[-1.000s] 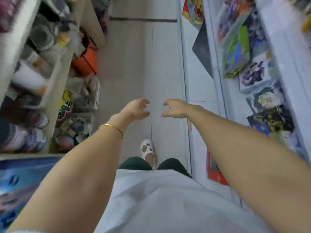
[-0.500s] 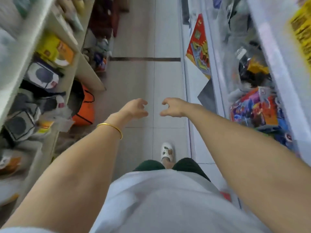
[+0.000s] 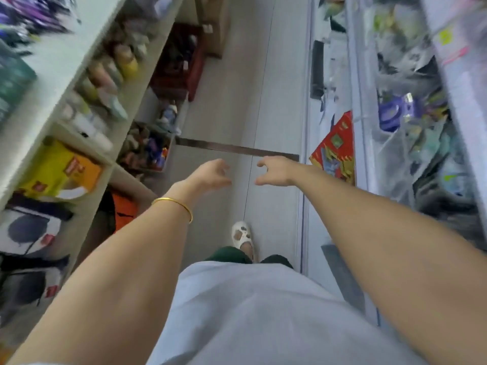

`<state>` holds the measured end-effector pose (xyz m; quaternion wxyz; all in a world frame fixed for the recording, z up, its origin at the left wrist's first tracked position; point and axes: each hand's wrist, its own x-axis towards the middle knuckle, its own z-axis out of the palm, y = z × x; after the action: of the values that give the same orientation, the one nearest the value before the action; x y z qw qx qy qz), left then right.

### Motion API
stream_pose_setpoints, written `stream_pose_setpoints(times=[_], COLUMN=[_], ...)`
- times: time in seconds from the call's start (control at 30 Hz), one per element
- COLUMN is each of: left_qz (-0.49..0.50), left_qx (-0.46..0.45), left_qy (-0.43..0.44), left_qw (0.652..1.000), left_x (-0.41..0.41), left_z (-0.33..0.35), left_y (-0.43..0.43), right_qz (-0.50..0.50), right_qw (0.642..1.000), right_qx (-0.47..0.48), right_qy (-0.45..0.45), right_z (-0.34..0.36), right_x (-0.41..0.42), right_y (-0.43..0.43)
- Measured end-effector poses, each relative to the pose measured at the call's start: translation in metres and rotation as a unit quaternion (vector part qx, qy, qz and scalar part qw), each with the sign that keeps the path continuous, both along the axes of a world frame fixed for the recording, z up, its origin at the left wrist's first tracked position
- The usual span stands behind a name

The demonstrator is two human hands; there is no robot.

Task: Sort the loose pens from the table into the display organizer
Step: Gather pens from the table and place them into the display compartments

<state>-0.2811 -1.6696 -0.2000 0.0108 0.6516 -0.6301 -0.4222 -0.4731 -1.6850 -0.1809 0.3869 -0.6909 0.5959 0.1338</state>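
Far left, blurred: a white shelf unit (image 3: 79, 59) holding a yellow-and-orange cardboard box (image 3: 60, 169). My left hand (image 3: 210, 173), thin gold bangle (image 3: 174, 206) on the wrist, is out over the grey tiled floor (image 3: 237, 101), fingers loosely curled and holding nothing. Just beside it, not touching, my right hand (image 3: 276, 171) is the same: a loose curl, nothing in it. Right, a red patterned flat box (image 3: 336, 148) sits low by the white display rack (image 3: 363, 127). Pens and organizer: I cannot tell where.

No lettering can be read; the red labels on the yellow box (image 3: 60, 169) are too blurred.
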Motion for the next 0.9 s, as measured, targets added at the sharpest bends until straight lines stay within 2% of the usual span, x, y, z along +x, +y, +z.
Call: stream_pose_setpoints(times=[0.37,0.6,0.9], left_qz=[0.023,0.172,0.334], left_qx=[0.002,-0.052,-0.132], left_qy=[-0.007,0.013,0.029], left_qw=[1.000,0.984,0.933], left_x=[0.016,0.069,0.175], left_z=[0.012,0.028,0.048], left_y=[-0.310,-0.468,-0.609], right_qz=[0.008,0.120,0.277], right_qw=[0.999,0.991,0.955], right_qx=[0.020,-0.019,-0.046], right_qy=[-0.039,-0.051,-0.095], right_z=[0.008,0.021,0.035], right_x=[0.021,0.087,0.229], right_y=[-0.321,-0.531,-0.707])
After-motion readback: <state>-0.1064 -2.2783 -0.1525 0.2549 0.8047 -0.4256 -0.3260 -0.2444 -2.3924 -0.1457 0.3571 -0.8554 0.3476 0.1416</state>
